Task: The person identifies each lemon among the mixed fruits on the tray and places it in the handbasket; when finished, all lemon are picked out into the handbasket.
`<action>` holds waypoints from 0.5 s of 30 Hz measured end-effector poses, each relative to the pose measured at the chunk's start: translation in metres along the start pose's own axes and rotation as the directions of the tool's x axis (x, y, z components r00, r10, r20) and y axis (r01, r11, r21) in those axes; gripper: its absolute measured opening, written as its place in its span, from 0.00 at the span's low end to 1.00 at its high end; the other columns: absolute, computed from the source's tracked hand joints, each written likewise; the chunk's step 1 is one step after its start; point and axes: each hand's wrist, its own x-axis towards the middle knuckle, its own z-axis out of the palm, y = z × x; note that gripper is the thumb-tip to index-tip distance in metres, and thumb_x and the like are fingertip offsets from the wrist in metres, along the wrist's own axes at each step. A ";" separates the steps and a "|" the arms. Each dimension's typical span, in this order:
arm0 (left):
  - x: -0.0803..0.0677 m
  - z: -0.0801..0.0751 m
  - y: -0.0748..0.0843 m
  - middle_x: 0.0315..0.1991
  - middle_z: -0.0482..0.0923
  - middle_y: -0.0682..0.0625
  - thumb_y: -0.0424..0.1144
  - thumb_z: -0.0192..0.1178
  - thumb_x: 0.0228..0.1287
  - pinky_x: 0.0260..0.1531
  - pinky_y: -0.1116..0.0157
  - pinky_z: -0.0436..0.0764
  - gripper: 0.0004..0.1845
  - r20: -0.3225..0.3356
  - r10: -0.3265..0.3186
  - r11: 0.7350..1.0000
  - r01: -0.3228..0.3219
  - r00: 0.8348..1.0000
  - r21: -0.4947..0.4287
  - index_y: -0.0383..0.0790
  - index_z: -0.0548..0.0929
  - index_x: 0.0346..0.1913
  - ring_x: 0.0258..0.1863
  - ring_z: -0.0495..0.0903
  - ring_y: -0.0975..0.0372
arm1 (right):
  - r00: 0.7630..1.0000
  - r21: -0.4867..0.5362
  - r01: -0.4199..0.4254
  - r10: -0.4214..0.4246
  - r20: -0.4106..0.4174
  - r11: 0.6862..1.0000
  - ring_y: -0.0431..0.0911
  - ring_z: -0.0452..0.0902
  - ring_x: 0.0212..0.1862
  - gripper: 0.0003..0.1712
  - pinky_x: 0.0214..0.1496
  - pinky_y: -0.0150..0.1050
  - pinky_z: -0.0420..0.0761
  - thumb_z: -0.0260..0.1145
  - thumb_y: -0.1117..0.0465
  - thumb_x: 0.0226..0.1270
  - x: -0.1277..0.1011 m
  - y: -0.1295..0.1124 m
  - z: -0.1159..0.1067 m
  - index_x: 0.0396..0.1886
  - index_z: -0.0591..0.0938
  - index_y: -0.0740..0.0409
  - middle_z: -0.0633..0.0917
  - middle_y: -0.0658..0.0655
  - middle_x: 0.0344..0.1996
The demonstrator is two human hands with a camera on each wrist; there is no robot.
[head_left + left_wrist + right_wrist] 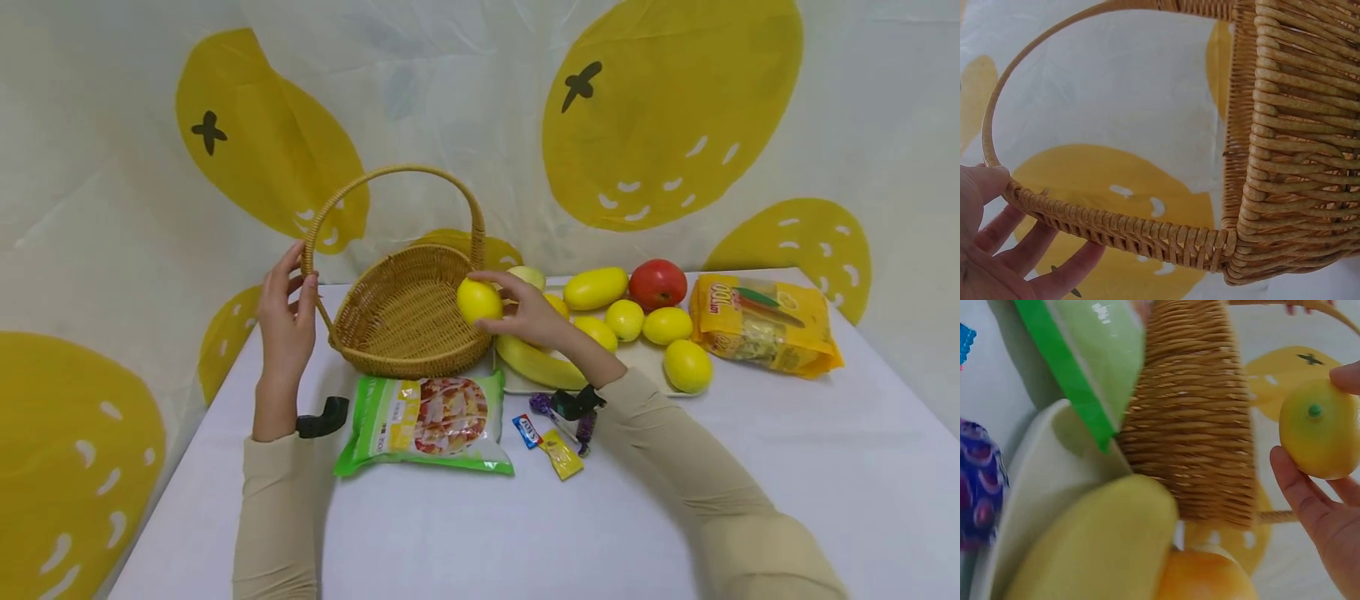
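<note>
A wicker basket (pixel 405 360) with a tall arched handle (pixel 397 171) stands on the white table. My left hand (pixel 287 321) holds the handle low on its left side; in the left wrist view the thumb of that hand (pixel 988 187) lies on the handle (pixel 1116 228) with the fingers behind it. My right hand (pixel 528 317) grips a yellow lemon (pixel 478 300) at the basket's right rim. In the right wrist view the lemon (pixel 1319 428) sits between fingertip and palm (pixel 1322 519), beside the basket wall (pixel 1200 425). The basket looks empty inside.
Right of the basket, a white tray (pixel 637 357) holds several yellow fruits, a long yellow one (pixel 536 362) and a red one (pixel 657 283). A yellow packet (pixel 765 321) lies far right. A green snack bag (pixel 427 421) and small candies (pixel 558 442) lie in front.
</note>
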 end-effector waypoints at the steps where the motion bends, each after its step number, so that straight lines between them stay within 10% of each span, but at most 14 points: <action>1: 0.000 0.000 0.000 0.59 0.72 0.42 0.36 0.52 0.75 0.47 0.77 0.78 0.24 0.003 -0.004 1.000 0.004 1.000 0.000 0.54 0.70 0.70 0.55 0.78 0.52 | 1.000 -0.027 0.006 -0.005 0.008 1.000 0.57 0.74 0.54 0.36 0.51 0.50 0.81 0.70 0.69 0.61 0.003 0.002 0.003 0.69 0.69 0.63 0.69 0.63 0.67; 15: 0.001 0.000 -0.001 0.60 0.72 0.42 0.37 0.52 0.75 0.49 0.68 0.82 0.24 0.005 -0.003 1.000 0.003 1.000 0.028 0.54 0.69 0.71 0.55 0.78 0.51 | 0.946 -0.451 0.038 0.114 0.305 0.891 0.56 0.67 0.65 0.35 0.66 0.49 0.69 0.70 0.63 0.60 0.050 0.012 0.023 0.67 0.71 0.63 0.73 0.63 0.65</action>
